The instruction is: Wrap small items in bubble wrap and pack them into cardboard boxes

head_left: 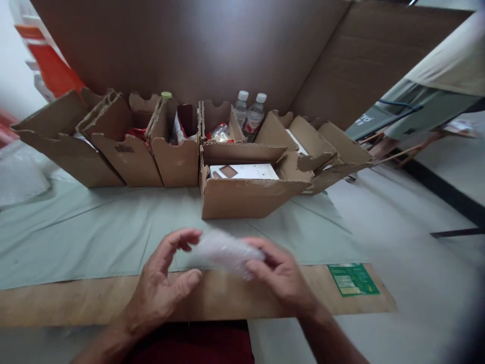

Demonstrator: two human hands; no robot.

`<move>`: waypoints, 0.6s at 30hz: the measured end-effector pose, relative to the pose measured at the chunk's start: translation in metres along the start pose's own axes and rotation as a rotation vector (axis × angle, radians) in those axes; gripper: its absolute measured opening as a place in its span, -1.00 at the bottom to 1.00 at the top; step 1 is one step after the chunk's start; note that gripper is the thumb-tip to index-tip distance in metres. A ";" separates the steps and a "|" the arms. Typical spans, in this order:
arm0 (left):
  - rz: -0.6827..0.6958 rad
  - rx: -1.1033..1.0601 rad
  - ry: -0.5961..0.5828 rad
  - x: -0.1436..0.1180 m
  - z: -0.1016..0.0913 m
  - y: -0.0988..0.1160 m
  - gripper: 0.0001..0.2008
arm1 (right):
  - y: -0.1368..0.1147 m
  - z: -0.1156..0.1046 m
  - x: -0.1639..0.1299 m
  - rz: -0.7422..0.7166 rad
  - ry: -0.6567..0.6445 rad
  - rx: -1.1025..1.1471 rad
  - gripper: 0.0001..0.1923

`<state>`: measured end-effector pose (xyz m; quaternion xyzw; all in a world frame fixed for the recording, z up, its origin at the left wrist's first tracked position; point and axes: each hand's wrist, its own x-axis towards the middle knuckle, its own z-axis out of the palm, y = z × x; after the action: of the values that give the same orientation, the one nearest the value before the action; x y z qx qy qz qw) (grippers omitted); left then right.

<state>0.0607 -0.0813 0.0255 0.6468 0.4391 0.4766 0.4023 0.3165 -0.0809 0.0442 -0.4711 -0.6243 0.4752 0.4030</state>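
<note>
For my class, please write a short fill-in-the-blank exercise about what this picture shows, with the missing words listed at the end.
1. The left hand and the right hand together hold a blurred, pale ______ wrap.
2. Behind the hands stands a row of open ______ boxes.
3. Two clear bottles with ______ caps stand in one of the boxes.
4. A ______ label lies on the flat board to the right of the hands.

Missing words: plastic; cardboard; white; green
</note>
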 end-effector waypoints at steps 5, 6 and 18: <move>0.674 0.607 0.066 0.082 0.022 0.036 -0.42 | -0.056 -0.087 0.033 -0.265 0.547 -0.534 -0.63; 0.697 0.698 0.063 0.097 0.028 0.038 -0.47 | -0.066 -0.099 0.044 -0.269 0.583 -0.677 -0.61; 0.651 0.715 0.103 0.127 0.047 0.025 -0.78 | -0.121 -0.125 0.166 0.247 -0.112 -1.566 -0.90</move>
<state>0.1310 0.0277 0.0716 0.8238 0.3695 0.4283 -0.0373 0.3724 0.0944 0.1993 -0.6588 -0.7395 -0.0379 -0.1330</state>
